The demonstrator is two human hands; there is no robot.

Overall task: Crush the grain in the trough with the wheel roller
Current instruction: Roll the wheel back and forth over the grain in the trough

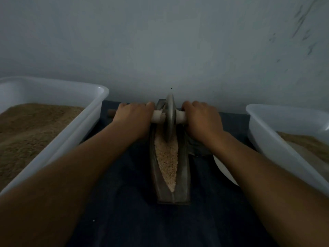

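Observation:
A narrow boat-shaped metal trough [183,175] lies lengthwise on a dark cloth in front of me. Pale crushed grain [167,161] fills its groove. A grey metal wheel roller [170,116] stands upright in the far half of the trough, on a wooden axle [158,117] that runs left to right. My left hand [133,118] grips the axle left of the wheel. My right hand [201,118] grips it right of the wheel. Both arms are stretched forward.
A white plastic tub [85,122] of brown ground grain stands at the left. Another white tub [263,139] with a smaller heap stands at the right. A white plate edge [224,170] shows under my right arm. A grey wall rises just behind the trough.

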